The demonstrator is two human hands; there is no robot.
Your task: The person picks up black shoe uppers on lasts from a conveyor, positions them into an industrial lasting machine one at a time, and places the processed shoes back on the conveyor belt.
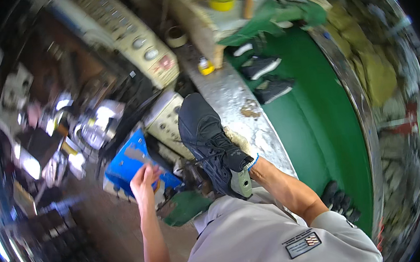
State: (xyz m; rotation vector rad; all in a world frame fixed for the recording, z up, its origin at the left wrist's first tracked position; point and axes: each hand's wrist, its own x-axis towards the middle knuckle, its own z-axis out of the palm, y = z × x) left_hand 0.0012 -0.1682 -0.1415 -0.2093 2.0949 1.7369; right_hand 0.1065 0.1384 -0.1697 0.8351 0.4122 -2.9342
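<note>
A black lace-up sports shoe [205, 131] is held up in front of my body, toe pointing away. A grey-green shoe last [241, 182] with a hole in it shows at the shoe's heel opening. My right hand [237, 141] wears a cream knit glove with a blue cuff and grips the shoe from its right side; the shoe hides most of its fingers. My left hand [145, 181], bare and smeared by motion, hovers in front of a blue machine panel [129, 159], apart from the shoe. Whether its fingers are closed on anything is unclear.
A green conveyor belt [320, 125] at the right carries several black shoes [268, 77]. Between it and the machine runs a metal ledge [248, 112] with a small yellow bottle [206, 66]. Control panels [130, 32] stand far left. Blurred shiny machine parts [91, 135] lie left.
</note>
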